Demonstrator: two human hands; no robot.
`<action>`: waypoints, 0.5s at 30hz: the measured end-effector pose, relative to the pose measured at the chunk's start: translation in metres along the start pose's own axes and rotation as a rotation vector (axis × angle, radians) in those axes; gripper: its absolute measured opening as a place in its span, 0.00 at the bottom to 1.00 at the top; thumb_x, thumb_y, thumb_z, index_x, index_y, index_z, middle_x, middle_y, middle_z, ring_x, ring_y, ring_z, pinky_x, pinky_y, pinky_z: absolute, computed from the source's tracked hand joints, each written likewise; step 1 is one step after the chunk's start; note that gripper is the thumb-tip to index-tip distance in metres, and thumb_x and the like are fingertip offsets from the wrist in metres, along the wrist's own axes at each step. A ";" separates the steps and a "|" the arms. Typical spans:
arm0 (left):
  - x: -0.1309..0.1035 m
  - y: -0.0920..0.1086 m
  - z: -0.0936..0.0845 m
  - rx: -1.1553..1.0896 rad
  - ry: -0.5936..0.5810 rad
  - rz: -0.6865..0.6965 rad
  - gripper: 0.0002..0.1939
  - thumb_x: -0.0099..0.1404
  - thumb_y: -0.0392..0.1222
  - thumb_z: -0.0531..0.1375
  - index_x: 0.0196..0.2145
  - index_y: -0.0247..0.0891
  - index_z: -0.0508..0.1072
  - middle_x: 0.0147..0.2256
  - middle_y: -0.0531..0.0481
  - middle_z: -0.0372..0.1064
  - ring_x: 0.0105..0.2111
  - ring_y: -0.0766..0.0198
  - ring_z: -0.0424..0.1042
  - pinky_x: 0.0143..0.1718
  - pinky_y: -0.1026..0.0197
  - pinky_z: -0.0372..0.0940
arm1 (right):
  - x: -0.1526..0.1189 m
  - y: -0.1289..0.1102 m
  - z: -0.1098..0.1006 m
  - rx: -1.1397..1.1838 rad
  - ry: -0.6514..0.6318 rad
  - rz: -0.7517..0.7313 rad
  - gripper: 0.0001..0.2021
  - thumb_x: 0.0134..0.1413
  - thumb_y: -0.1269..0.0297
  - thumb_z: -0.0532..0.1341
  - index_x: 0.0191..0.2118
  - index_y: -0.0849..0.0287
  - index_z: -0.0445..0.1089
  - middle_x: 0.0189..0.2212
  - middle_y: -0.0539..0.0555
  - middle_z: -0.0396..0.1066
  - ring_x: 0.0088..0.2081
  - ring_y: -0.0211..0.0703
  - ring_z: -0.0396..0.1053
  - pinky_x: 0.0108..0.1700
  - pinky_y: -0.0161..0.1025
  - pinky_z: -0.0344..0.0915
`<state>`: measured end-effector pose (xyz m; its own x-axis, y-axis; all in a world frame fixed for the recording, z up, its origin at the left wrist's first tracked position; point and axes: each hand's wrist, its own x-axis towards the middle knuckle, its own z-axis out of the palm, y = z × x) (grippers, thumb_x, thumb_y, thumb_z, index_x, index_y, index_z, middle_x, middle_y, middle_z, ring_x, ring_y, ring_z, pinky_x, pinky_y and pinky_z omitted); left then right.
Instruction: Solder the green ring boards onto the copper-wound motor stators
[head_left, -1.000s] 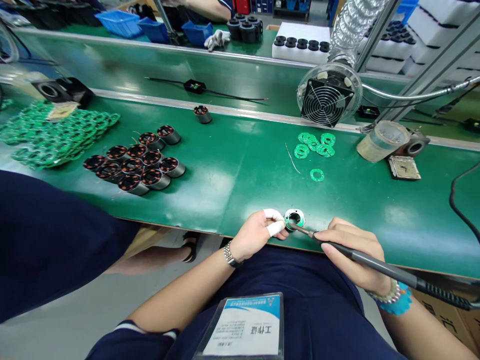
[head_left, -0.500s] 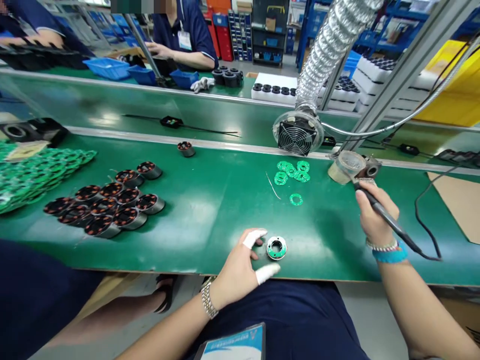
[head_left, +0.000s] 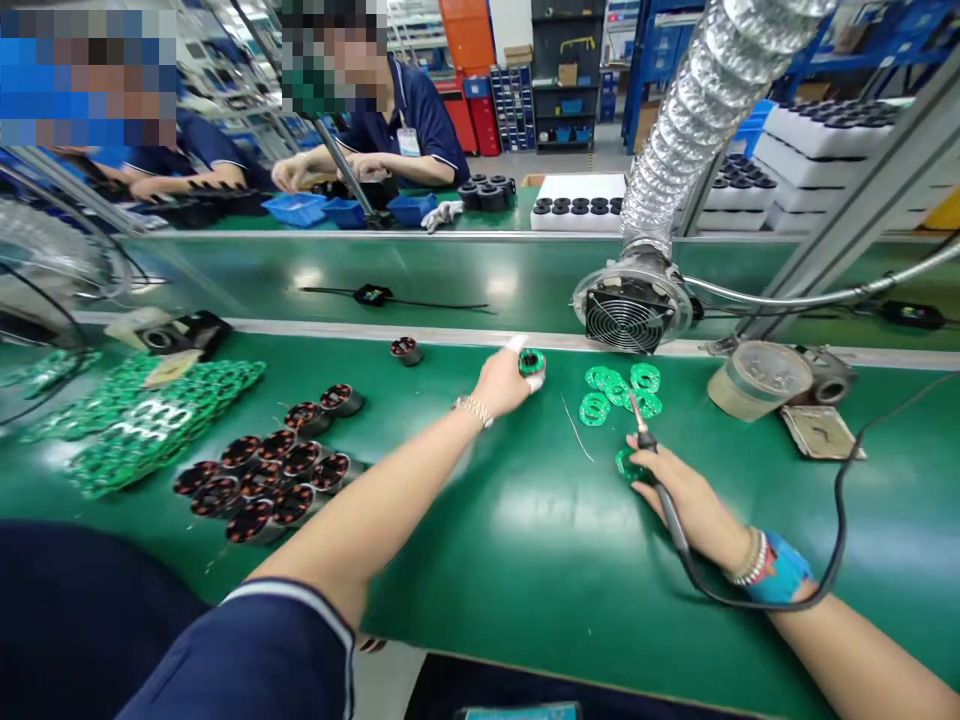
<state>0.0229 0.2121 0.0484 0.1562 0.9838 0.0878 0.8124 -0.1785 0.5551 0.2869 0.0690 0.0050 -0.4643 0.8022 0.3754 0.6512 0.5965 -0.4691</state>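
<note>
Above bench (head_left: 525,560), left hand (head_left: 504,385) curls fingers round ring-topped part (head_left: 532,358); right hand (head_left: 694,503) wraps fingers round soldering iron (head_left: 673,518) beside green ring (head_left: 623,466).

A factory assembly workshop is indicated: copper-wound cores (head_left: 261,480) and ring-shaped circuit boards (head_left: 615,384) are laid out on a tabletop (head_left: 495,560), a fan (head_left: 627,318) is fitted to a foil duct (head_left: 664,140), and matching shirts (head_left: 431,110) are worn by workers (head_left: 409,168) opposite.

Metal-tipped soldering iron (head_left: 670,511) — smooth, glossy worktop (head_left: 517,580) — crinkled, shiny metallic duct (head_left: 667,135)
</note>
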 end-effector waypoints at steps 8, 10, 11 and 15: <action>0.152 -0.037 0.030 0.041 0.121 -0.205 0.37 0.53 0.40 0.63 0.57 0.31 0.55 0.50 0.37 0.66 0.51 0.53 0.65 0.50 0.58 0.58 | -0.010 0.014 0.011 0.029 -0.050 0.070 0.17 0.58 0.72 0.52 0.52 0.54 0.59 0.56 0.57 0.61 0.55 0.45 0.63 0.54 0.45 0.65; 0.153 -0.042 0.032 0.057 0.104 -0.211 0.38 0.53 0.41 0.63 0.58 0.31 0.54 0.50 0.36 0.65 0.51 0.53 0.65 0.51 0.58 0.58 | -0.012 0.014 0.012 0.017 -0.052 0.071 0.17 0.58 0.71 0.53 0.53 0.53 0.58 0.56 0.57 0.60 0.56 0.46 0.62 0.55 0.46 0.64; 0.150 -0.046 0.028 0.081 0.111 -0.196 0.39 0.53 0.42 0.64 0.59 0.32 0.52 0.52 0.36 0.63 0.52 0.53 0.64 0.51 0.58 0.58 | -0.013 0.015 0.013 0.011 -0.053 0.070 0.18 0.58 0.70 0.53 0.54 0.53 0.57 0.57 0.56 0.60 0.56 0.47 0.61 0.55 0.47 0.63; 0.114 -0.074 -0.018 0.351 0.283 -0.188 0.39 0.53 0.47 0.62 0.59 0.37 0.51 0.58 0.35 0.52 0.57 0.45 0.54 0.55 0.48 0.52 | -0.014 0.020 0.016 0.013 -0.065 0.055 0.18 0.58 0.69 0.54 0.54 0.54 0.58 0.57 0.56 0.59 0.55 0.48 0.62 0.56 0.48 0.63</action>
<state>-0.0294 0.3374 0.0319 -0.1310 0.9565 0.2608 0.9599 0.0566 0.2747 0.2967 0.0704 -0.0220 -0.4661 0.8335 0.2967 0.6691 0.5515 -0.4981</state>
